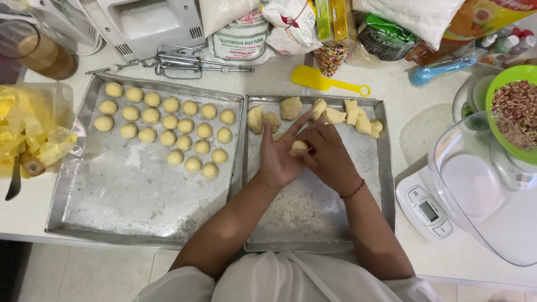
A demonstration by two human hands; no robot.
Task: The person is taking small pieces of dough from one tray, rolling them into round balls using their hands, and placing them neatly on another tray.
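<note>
A small pale lump of dough (300,146), smooth and soft-looking, sits between the two palms above the right-hand tray (369,184). The left hand (279,154) lies open under it, fingers spread flat; the right hand (327,154) is cupped over it, fingers curled around the lump. That tray is dull, scuffed metal, dusted with flour, with a white heap of flour (302,207) near the person's wrists. Along its far edge lie rough, torn chunks of dough (335,114), irregular and creased.

Just beside it, the left-hand tray (112,196) is the same worn metal, also floury. Its far half holds neat rows of round dough balls (168,131), even and matte yellow.

Beyond the trays lie wire mixer beaters (190,61), a yellow plastic spatula (321,80) and soft flour bags (240,36). To the right, a clear bowl stands on a white kitchen scale (428,210); a green bowl (512,75) holds chopped reddish bits.
</note>
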